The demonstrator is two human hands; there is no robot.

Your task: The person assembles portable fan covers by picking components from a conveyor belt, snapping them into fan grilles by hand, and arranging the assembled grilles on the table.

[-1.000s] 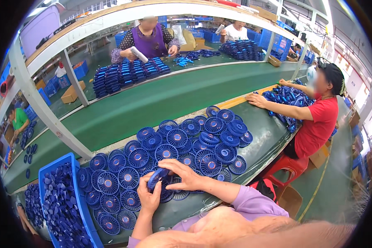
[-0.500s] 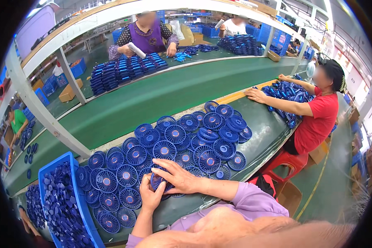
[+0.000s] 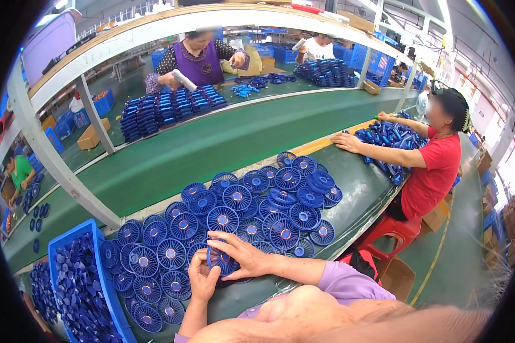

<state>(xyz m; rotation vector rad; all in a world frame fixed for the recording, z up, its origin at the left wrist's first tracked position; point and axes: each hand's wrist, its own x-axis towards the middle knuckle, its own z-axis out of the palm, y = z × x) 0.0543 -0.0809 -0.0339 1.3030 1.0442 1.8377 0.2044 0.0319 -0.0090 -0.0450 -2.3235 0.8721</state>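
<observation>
My left hand (image 3: 202,279) and my right hand (image 3: 245,257) are closed around one round, dark blue slotted fan cover (image 3: 223,262). It is held tilted just above the near edge of the bench. The left thumb and fingers grip its left and lower rim, while the right fingers reach over its top and right side. Part of its rim is hidden by the fingers. Many similar fan covers (image 3: 223,219), with spoked rings and pale or coppery centres, lie heaped beyond and left of my hands.
A blue crate (image 3: 100,260) of small blue plastic pieces stands left. Beyond the heap runs a green conveyor belt (image 3: 171,166) under a white frame (image 3: 68,171). At right, a red-shirted person (image 3: 435,171) handles blue parts (image 3: 389,140). Across, a purple-aproned person (image 3: 200,63) holds a white tool.
The held fan cover has turned so more of its slotted face shows; both hands stay around it. The whole view has shifted slightly. Across the belt, the aproned person's hand has risen.
</observation>
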